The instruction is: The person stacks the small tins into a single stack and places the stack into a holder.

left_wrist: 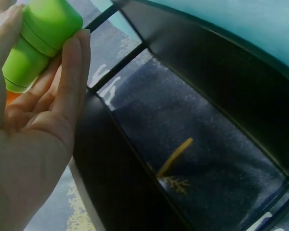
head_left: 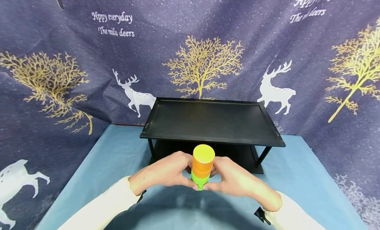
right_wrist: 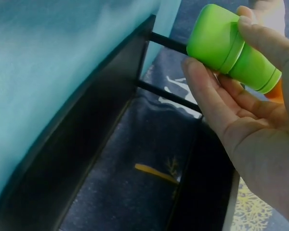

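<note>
Both hands hold a stacked cylinder (head_left: 203, 162) between them, in front of a low black rack. Its top is yellow, the middle orange in two bands, the lower part green. My left hand (head_left: 170, 170) grips it from the left and my right hand (head_left: 233, 177) from the right, with the thumbs on the near side low on the green part. Seen in the left wrist view, the green part (left_wrist: 50, 24) has a rounded end and a step round its body. The right wrist view shows fingers and thumb on either side of the same green part (right_wrist: 216, 36).
The black two-tier rack (head_left: 207, 121) stands on a blue cloth-covered table (head_left: 124, 144), its lower shelf (head_left: 237, 154) partly hidden under the top. Behind it hangs a dark blue cloth (head_left: 142, 55) printed with deer and gold trees.
</note>
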Demonstrator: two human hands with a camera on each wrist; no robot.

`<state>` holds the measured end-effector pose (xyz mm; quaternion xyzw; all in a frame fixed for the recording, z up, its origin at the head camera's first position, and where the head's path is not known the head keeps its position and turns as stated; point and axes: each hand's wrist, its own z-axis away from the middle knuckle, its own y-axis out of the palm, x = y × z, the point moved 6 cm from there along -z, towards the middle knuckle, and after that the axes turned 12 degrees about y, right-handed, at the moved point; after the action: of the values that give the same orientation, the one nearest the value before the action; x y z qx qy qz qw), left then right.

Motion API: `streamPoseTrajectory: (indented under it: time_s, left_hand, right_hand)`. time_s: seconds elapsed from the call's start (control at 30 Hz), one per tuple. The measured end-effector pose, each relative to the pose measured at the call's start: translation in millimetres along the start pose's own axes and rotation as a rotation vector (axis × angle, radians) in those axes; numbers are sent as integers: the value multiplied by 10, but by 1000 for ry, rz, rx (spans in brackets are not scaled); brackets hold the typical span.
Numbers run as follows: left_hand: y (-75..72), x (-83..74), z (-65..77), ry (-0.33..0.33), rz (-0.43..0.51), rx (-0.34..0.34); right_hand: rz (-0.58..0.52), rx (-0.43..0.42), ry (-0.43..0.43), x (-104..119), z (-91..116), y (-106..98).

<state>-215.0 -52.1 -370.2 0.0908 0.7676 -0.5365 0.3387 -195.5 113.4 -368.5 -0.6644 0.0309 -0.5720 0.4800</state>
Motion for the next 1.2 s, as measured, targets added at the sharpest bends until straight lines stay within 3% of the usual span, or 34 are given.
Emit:
streamPoseTrajectory:
  time_s: [0.27, 0.63, 0.83, 1.2]
  left_hand:
    - [-139, -139, -90, 13, 34, -9]
    - [-413, -324, -197, 10, -9, 1]
    - [-562, -406, -276, 43, -23, 1]
    - [-757, -429, -412, 16, -93, 37]
  right_hand:
    - [-12, 2, -6, 122, 43, -170]
    - [44, -30, -20, 339, 75, -438]
    - [72, -56, -26, 450, 89, -597]
    - [89, -77, -69, 520, 42, -786]
